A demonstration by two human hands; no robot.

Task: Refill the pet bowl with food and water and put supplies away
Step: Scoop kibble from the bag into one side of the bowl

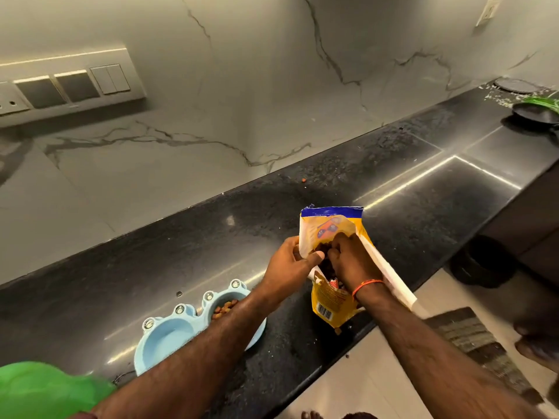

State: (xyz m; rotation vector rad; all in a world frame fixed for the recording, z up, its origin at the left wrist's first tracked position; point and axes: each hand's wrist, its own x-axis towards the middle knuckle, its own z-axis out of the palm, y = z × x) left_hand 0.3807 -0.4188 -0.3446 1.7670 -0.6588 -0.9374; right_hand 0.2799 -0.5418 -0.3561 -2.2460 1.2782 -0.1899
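The black counter [393, 189] runs away from me along the marble wall [242, 86], and on it, near the front edge, sits the blue double pet bowl [169, 334], its two wells side by side; the right-hand well already has some kibble [224, 308] in it, the left one looks dry. To the right of the bowl stands the yellow food bag [329, 300], its long axis leaning up and away from me, mouth open. My left hand [290, 264] pinches the bag's near lip to hold it wide, forearm crossing over the bowl. My right hand [351, 261] is down inside the mouth, fingers curled around kibble, I judge. The bowl lies down and left of that hand, so the handful must travel leftward under my left arm. One stray pellet [303, 179] lies by the wall.
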